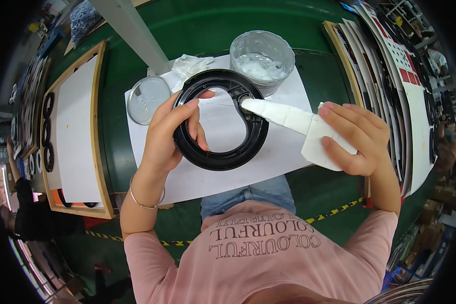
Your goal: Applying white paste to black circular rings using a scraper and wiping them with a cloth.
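My left hand (168, 126) is closed around the left side of a black plastic ring (191, 152), which it holds up over a white sheet (283, 144). The ring has a wider section on its inner right side with a small round fitting. In my right hand (358, 133) is a white spatula (283, 114), flat and tapering, pinched at its broad end. Its narrow tip meets the ring at that fitting; whether it touches or just overlaps it, I cannot tell. Behind the ring stands a round tub (261, 38) with whitish grease (258, 66) inside.
Left of the ring lie a round lid (148, 101) and crumpled white tissue (191, 65). A grey post (137, 35) rises at the back. Wooden-framed trays (102, 152) flank the green table (202, 23); the right one holds stacked boards (357, 55). Another person (30, 202) is at far left.
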Demonstrator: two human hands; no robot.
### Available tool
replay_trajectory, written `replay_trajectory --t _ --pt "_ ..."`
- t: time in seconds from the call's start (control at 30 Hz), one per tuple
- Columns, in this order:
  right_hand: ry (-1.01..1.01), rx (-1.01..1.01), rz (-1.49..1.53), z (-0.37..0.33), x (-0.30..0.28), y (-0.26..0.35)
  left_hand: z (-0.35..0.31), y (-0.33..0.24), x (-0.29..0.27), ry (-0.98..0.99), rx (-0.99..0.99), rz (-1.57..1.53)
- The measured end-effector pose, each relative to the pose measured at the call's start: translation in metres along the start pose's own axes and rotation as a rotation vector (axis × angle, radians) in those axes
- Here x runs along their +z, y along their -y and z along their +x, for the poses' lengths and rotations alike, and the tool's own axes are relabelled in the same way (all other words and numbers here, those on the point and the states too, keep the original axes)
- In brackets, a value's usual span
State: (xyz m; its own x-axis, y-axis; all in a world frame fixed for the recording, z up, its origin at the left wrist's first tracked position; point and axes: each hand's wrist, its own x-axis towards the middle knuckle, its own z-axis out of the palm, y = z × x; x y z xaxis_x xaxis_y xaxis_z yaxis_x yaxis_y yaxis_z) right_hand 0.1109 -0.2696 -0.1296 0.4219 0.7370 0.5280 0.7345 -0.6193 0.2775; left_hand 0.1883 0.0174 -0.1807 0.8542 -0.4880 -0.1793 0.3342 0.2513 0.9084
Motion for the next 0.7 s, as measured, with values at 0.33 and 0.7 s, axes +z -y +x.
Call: replay_trajectory --t 0.33,0.7 --pt "0.036 -0.017 -0.028 0.002 -0.001 0.001 -0.004 -0.001 0.005 -0.040 0.041 0.077" --pt "0.097 0.658 0.625 -0.015 0.010 0.012 -0.012 0.003 0.015 -0.065 0.228 0.340"
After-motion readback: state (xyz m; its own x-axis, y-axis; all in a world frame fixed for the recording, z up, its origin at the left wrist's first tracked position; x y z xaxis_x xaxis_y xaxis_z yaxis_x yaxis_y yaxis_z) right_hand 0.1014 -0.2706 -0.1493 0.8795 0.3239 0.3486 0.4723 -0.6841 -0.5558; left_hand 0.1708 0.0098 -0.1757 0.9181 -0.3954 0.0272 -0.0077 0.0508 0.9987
